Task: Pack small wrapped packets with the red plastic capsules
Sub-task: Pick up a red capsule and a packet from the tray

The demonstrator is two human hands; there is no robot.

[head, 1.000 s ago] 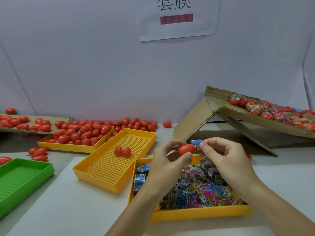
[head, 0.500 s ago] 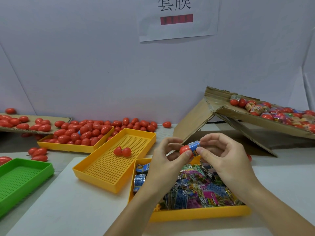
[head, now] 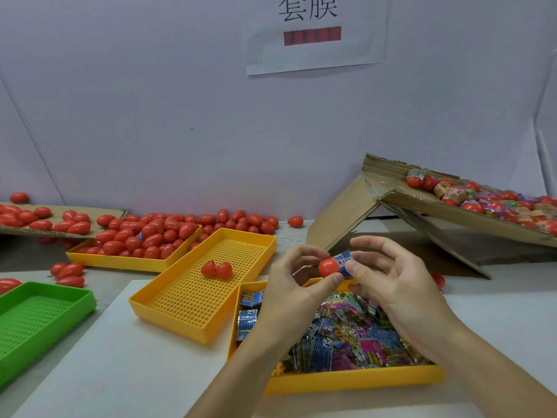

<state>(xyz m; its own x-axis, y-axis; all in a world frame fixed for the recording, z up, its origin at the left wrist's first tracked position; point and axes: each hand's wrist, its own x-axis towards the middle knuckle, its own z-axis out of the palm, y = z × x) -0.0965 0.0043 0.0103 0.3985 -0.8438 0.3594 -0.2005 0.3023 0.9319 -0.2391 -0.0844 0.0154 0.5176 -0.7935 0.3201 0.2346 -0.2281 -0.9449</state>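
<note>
The left hand (head: 289, 285) pinches a red capsule half (head: 329, 267) between thumb below and curled fingers above, over the far end of the packet tray (head: 355, 380); the right hand (head: 401, 285) meets it from the right, thumb and forefinger closed on a blue packet (head: 346, 260) whose end sits in the capsule's open mouth, the other fingers spread loosely; the capsule is smooth, glossy plastic, rounded like an egg end; the packet is a small folded foil wrapper with a white barcode patch; beneath both hands the yellow plastic tray, at the near edge of the counter (head: 114, 372), holds a heap of crinkled, shiny packets (head: 355, 342) in blue, pink and purple; to its left a second yellow tray (head: 193, 297), rectangular with a perforated floor, lies at an angle and carries one opened capsule (head: 216, 269), its two halves side by side; a third yellow tray (head: 120, 260) towards the far left is piled with closed red capsules (head: 156, 233), and more spill along the counter's far edge against the wall; a green perforated tray (head: 39, 321) lies at the left edge; a flat cardboard sheet (head: 90, 215) at the far left carries further capsules; at the far right a tilted cardboard flap (head: 422, 206) holds capsules in printed film sleeves (head: 482, 200); a paper sign (head: 313, 34) hangs on the wall.
</note>
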